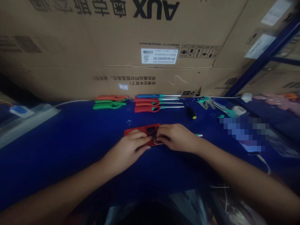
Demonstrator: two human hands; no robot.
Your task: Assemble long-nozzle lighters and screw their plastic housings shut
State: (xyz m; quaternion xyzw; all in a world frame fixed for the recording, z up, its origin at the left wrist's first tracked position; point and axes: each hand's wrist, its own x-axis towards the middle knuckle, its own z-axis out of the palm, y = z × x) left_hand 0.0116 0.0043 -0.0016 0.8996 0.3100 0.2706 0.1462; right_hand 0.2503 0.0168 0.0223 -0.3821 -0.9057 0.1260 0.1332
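A red plastic lighter handle (142,130) lies on the blue table (70,147) in the middle. My left hand (127,148) rests on its near edge with fingers pinched on it. My right hand (175,137) grips its right end, fingers curled, with a thin wire showing under them. A teal metal tip (198,135) pokes out beyond my right hand.
Behind the hands lie green and orange handles (109,105) and several finished long lighters (154,104). A black screwdriver with a yellow end (191,112) and teal parts (211,104) lie to the right. Large cardboard boxes (140,47) wall the back.
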